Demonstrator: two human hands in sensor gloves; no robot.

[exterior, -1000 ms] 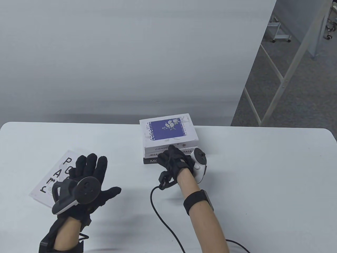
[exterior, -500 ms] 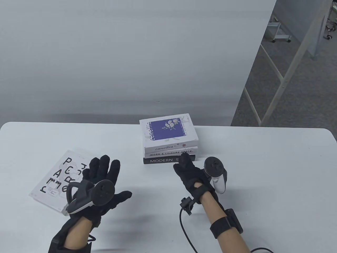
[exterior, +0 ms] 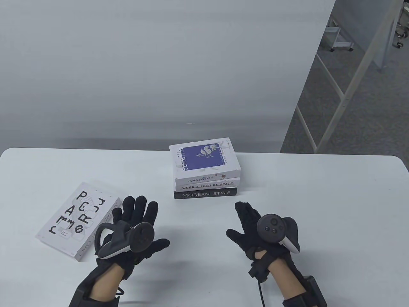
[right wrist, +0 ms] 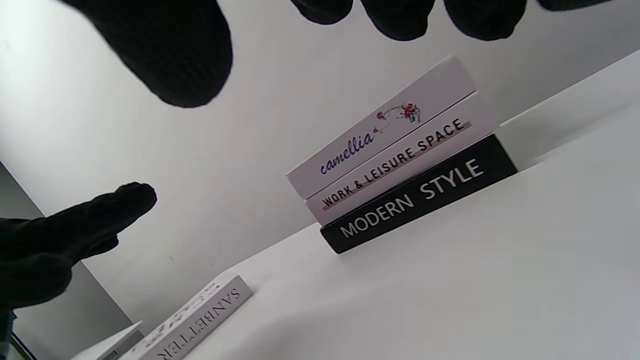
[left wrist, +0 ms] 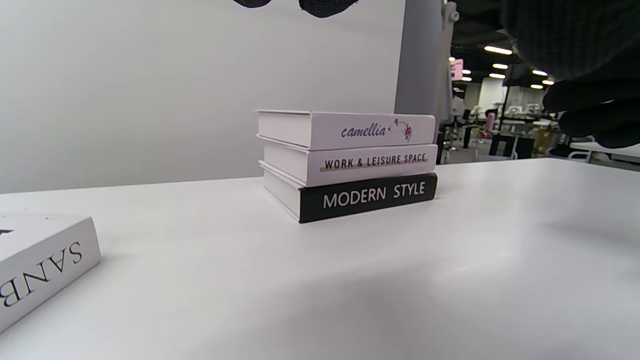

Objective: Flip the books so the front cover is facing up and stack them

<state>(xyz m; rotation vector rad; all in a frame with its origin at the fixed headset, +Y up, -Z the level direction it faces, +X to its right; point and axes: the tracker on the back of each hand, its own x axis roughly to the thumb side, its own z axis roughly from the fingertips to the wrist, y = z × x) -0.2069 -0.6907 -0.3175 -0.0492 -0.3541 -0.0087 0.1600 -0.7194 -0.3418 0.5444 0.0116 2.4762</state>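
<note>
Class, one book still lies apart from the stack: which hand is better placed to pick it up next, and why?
Left. The left hand hovers open right beside the loose book, partly over its near corner, while the right hand sits on the far side, below the stack.

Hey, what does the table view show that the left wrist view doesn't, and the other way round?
Only the table view shows the camellia book's purple top cover, the loose book's lettered cover, and both open hands, left hand and right hand. Only the left wrist view shows the loose book's spine lettering. Both show the three-book stack's spines.
</note>
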